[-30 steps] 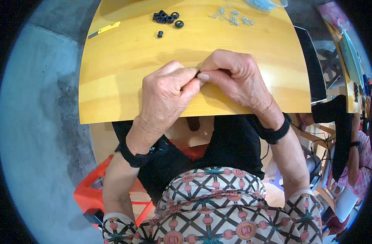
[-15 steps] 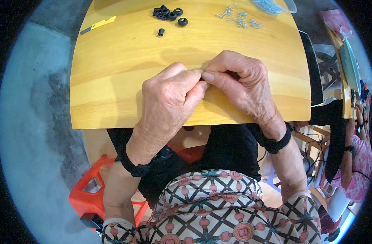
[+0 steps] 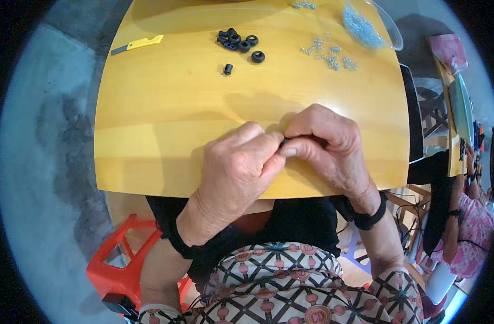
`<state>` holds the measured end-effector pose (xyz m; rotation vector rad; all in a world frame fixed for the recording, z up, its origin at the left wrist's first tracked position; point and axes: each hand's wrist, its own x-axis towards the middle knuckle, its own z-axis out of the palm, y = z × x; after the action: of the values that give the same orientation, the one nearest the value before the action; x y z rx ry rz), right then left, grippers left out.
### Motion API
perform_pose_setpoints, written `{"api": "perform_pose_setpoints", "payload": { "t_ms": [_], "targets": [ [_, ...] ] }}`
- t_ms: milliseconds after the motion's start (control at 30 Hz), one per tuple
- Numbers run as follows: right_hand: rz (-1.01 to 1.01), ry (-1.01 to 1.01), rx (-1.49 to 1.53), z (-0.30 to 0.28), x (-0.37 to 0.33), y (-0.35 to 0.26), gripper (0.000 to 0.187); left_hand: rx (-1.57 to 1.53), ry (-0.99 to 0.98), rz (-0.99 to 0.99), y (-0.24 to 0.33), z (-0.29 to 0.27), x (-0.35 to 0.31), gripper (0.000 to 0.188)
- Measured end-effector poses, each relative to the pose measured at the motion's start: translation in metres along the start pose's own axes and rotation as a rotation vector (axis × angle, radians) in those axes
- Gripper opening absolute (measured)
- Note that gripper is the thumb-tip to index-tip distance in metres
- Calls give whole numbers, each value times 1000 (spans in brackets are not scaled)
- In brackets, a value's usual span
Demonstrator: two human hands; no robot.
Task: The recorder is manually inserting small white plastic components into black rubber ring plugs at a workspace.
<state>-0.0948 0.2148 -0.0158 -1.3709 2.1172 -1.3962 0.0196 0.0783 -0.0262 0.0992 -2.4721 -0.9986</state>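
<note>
Above the table's near edge, my left hand (image 3: 240, 164) and my right hand (image 3: 331, 148) meet, both closed at the fingertips. Pinched between them is a small black part (image 3: 283, 142), mostly covered by the fingers, so its shape is hidden. Farther off on the tabletop lies a cluster of black rubber-like rings (image 3: 245, 46) and short spool-shaped pieces. One ring (image 3: 258, 56) sits a little apart from it, and a single black spool-shaped piece (image 3: 228, 69) stands nearer to me.
A yellow utility knife (image 3: 144, 43) lies at the far left of the wooden table (image 3: 149, 119). Small silvery pieces (image 3: 331, 56) are scattered at the far right, beside a clear container (image 3: 363, 29) of similar pieces. A red stool (image 3: 114, 264) stands at lower left; another person (image 3: 468, 221) sits at right.
The view has shifted, so the table and everything on it sit lower in the picture. My hands stay pressed together on the small black part, with only slight finger movement.
</note>
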Motion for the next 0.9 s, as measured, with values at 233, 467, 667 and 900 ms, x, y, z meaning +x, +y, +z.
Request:
{"api": "perform_pose_setpoints", "payload": {
  "t_ms": [233,467,667,900],
  "targets": [
    [3,-20,3,-1,3,-2,18,0,-91,-29,6,-8,4,17],
    [-42,-81,-51,0,8,2,18,-17,-64,-31,1,-5,6,22],
    [6,-71,-45,4,12,-1,16,-69,-63,-122,-1,-10,11,20],
    [36,-72,109,-6,6,3,19,-354,-185,-371,-6,-18,17,15]
  ]
}}
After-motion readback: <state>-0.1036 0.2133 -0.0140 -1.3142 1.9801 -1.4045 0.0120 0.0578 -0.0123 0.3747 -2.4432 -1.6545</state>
